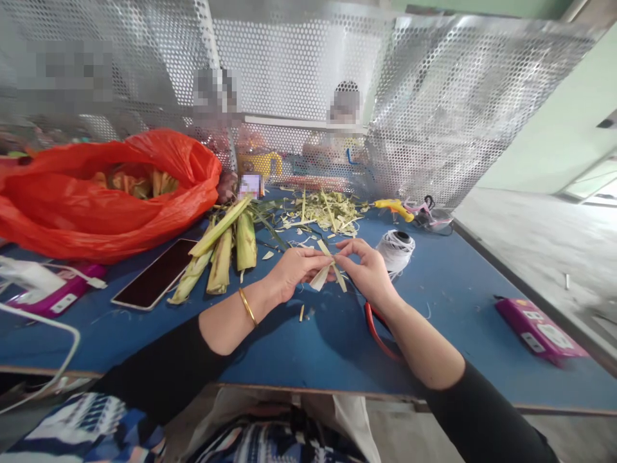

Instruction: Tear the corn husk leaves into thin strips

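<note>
On your blue table, the work looks only partly done: four stalks, well left of the string spool, lie whole; a heap of shreds, left of the spool and beyond it, seems already torn down; the pale strips between your hands, just left of the spool, splay loosely at their ends, so that piece appears unfinished. Your left hand pinches the strips, and your right hand pinches them too, fingertips close together.

By count, largest first: one red bag, far left of the spool; those four stalks; one dark phone, left of the spool; two purple packs, this one right of the spool, the other far left; one yellow glue gun, beyond it; one red-handled tool, nearer you than the spool, partly hidden; one spool; at least two strips, the exact number unclear.
</note>
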Demonstrator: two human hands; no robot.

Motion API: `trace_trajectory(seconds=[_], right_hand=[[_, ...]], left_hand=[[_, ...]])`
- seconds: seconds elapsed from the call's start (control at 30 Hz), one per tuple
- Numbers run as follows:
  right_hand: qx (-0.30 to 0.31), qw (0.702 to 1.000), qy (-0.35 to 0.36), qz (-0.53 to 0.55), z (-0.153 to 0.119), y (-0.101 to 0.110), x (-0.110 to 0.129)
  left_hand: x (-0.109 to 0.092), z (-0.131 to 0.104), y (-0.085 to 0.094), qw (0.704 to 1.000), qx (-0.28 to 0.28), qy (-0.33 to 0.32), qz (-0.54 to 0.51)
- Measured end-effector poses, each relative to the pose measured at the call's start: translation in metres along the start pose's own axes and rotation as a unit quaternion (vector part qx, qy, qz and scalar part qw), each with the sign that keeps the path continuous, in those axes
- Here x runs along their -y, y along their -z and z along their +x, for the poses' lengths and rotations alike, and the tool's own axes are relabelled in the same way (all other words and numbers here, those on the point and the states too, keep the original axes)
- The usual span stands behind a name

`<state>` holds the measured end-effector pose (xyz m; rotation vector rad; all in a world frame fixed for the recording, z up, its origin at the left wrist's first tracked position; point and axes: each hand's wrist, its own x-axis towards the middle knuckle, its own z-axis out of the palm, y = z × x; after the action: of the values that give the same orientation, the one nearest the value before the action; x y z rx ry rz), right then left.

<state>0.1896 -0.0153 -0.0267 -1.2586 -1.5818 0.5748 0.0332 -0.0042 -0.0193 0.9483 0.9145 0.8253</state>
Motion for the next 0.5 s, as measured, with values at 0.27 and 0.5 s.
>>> trace_trajectory(seconds=[0.27, 0.5], right_hand=[[0.018, 0.994, 0.083, -0.068, 0.006, 0.014, 0.004], [0.126, 0.889, 0.329, -0.293, 0.006, 0.029, 0.016]], left_hand=[[-0.004, 0.001, -0.001, 0.999, -0.027, 0.002, -0.022], [-0.006, 0.005, 0.007, 0.998, -0.025, 0.015, -0.060]])
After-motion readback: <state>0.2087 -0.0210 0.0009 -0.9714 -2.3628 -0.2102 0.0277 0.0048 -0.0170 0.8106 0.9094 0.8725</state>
